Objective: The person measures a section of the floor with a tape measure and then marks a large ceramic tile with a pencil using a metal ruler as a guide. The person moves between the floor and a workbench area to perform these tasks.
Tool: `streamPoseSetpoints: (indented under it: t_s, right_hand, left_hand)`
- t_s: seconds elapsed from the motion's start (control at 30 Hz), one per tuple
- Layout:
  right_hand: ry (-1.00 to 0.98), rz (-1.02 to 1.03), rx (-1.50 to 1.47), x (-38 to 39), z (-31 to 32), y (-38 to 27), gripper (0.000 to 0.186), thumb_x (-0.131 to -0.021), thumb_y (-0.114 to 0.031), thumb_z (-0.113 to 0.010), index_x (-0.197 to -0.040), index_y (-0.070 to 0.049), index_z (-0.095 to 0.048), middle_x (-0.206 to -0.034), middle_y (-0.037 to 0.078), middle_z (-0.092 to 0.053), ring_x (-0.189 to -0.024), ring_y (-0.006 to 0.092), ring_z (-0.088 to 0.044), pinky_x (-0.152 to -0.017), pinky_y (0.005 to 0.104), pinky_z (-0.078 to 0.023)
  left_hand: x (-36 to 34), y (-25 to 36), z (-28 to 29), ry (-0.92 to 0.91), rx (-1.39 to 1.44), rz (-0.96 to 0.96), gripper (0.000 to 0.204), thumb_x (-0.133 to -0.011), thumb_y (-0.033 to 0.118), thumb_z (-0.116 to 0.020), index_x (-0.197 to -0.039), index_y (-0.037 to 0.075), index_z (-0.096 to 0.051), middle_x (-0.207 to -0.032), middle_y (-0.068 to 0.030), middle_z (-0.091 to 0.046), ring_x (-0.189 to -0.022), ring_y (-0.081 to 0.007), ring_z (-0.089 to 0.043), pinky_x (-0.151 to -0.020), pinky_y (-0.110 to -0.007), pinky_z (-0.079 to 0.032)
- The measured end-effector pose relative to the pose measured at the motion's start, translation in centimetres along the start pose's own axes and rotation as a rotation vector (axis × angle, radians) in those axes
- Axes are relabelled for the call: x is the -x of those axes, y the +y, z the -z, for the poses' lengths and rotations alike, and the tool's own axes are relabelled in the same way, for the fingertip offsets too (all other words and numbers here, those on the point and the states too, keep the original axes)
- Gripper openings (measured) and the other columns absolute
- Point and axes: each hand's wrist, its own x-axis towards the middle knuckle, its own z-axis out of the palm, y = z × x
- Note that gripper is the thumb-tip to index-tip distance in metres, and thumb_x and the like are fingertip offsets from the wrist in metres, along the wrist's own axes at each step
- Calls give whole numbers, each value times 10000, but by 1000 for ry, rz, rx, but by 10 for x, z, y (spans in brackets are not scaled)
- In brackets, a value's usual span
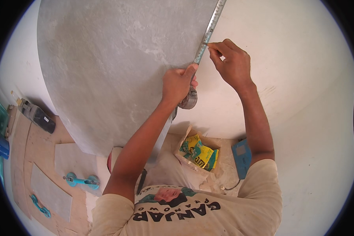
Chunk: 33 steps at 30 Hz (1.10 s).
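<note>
A large grey slab [106, 63], like a big tile with a mottled face, stands in front of me against the wall. My left hand [179, 84] is closed at its right edge, gripping a tape measure [188, 100] whose case hangs below the fingers. From there the metal tape blade [211, 29] runs up along the slab's edge, under my thumb. My right hand [231, 59] is closed in a pinch beside the blade. A small dark tip pokes from its fingertips to the tape; what it belongs to is too small to name.
Below right, an open cardboard box [185, 157] holds yellow-green packets [200, 151], near a blue box [242, 157]. Down left lie cut grey tile pieces [51, 190], a teal double suction lifter [82, 181], another teal handle [40, 205] and a dark case [37, 116]. White wall [303, 78] fills the right.
</note>
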Motion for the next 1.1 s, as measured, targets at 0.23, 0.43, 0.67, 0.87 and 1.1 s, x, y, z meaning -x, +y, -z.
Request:
streamPoseSetpoints:
  t_s: [0.23,0.43,0.67,0.87,1.1]
  right_hand:
    - [-4,16,-10,0,-3,2,61,-795,-104,-699,-855,-98,-707,-721,18,-618,-529,185,-598,-474,299,-480]
    - [-13,-11,-61,0,-7,0,76,-804,-100,-694,-878,-92,-704,-725,29,-612,-525,196,-592,-474,308,-483]
    - [-94,-23,-46,-2,-2,-1,109,-832,-39,-697,-941,-42,-703,-735,37,-614,-611,154,-610,-527,291,-497]
    - [-113,19,-29,-6,-2,1,123,-827,-34,-687,-950,-39,-690,-774,52,-627,-634,181,-641,-558,299,-533]
    - [-45,118,-51,-7,-7,7,58,-832,-94,-660,-870,-53,-676,-740,73,-584,-539,265,-582,-473,356,-487]
  left_hand:
    - [0,2,-1,4,8,0,477,-876,412,-680,-698,-30,-676,-601,-96,-657,-528,-131,-619,-554,-277,-504]
    - [1,2,1,11,11,-5,456,-883,385,-680,-695,-30,-675,-600,-97,-655,-524,-129,-615,-545,-277,-501]
    - [1,1,-1,-20,32,-6,544,-864,466,-701,-722,-57,-650,-623,-110,-645,-522,-140,-611,-519,-273,-513]
    - [2,3,-1,5,10,-25,491,-884,414,-672,-696,-39,-671,-590,-81,-647,-516,-116,-602,-531,-267,-493]
    - [3,2,-4,20,-38,-50,488,-883,421,-674,-704,-33,-676,-590,-78,-650,-516,-112,-599,-534,-268,-490]
